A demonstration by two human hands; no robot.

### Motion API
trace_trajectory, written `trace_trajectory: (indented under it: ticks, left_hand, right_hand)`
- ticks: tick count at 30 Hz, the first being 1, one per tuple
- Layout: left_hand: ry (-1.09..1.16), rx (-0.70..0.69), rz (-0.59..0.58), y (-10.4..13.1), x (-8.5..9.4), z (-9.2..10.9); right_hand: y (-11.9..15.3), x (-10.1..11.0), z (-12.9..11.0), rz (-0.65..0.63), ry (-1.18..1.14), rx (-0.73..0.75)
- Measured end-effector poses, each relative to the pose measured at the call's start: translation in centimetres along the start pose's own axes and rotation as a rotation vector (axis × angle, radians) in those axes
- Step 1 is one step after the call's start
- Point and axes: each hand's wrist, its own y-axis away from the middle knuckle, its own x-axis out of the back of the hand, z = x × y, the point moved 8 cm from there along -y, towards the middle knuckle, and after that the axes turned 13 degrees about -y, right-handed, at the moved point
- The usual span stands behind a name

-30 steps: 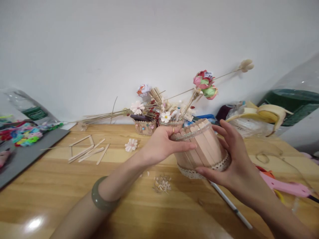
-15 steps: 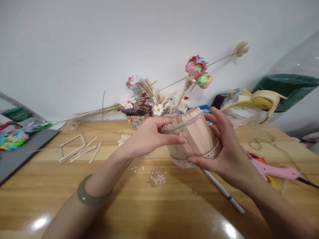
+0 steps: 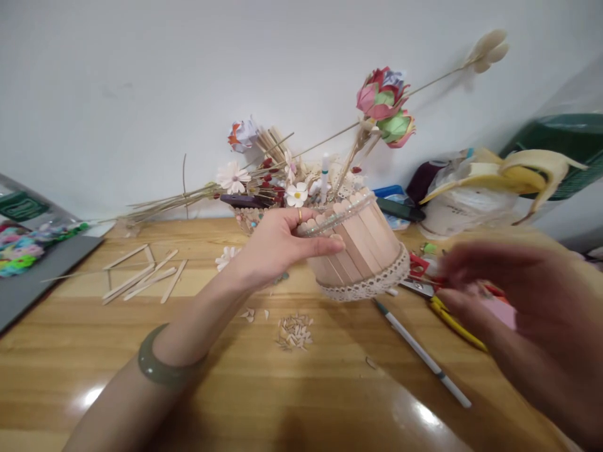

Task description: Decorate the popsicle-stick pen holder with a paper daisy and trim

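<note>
Head view shows the left hand (image 3: pixel 277 245) clamped on the tilted, lace-trimmed wooden pot (image 3: pixel 365 242) just right of centre, while the right hand (image 3: pixel 509 295), blurred at the frame's right near a yellow handle (image 3: pixel 456 325), grips or gapes, I cannot tell.

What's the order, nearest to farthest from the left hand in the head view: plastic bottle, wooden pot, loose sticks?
1. Wooden pot: held in the left hand.
2. Loose sticks: left, on the table.
3. Plastic bottle: far left.
</note>
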Motion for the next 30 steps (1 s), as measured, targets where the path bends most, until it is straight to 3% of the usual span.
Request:
trace_trajectory:
  ticks: [1, 4, 6, 8, 13, 17, 20, 26, 30]
  left_hand:
    - [-0.006, 0.004, -0.004, -0.1, 0.1, -0.1]
    - [0.001, 0.039, -0.01, -0.4, 0.4, -0.6]
    - [0.002, 0.058, 0.012, -0.5, 0.7, -1.0]
    - [0.003, 0.065, 0.04, -0.7, 0.9, -1.3]
    - [-0.008, 0.065, 0.054, -0.8, 1.1, -1.9]
    - [-0.069, 0.051, 0.05, -0.8, 1.3, -1.8]
    - [-0.095, 0.037, 0.048, -0.8, 1.5, -1.6]
    - [-0.113, 0.039, 0.049, -0.8, 1.6, -1.6]
    - [-0.102, 0.037, 0.081, -0.8, 2.0, -1.6]
  right_hand:
    - [1.1, -0.8, 0.5, -0.146, 0.117, -0.025]
    - [4.6, -2.4, 0.9, -0.386, 0.36, 0.097]
    - [6.5, -3.6, 1.8, -0.507, 0.469, 0.114]
    - [7.5, -4.1, 2.7, -0.55, 0.536, 0.106]
    - [7.9, -2.0, 4.9, -0.47, 0.564, -0.022]
    - [8.9, 0.2, 7.2, -0.506, 0.56, -0.08]
    - [9.7, 0.7, 8.0, -0.517, 0.54, -0.087]
    - [9.1, -0.8, 5.8, -0.394, 0.466, -0.023]
    - [8.5, -2.0, 4.2, -0.398, 0.453, 0.032]
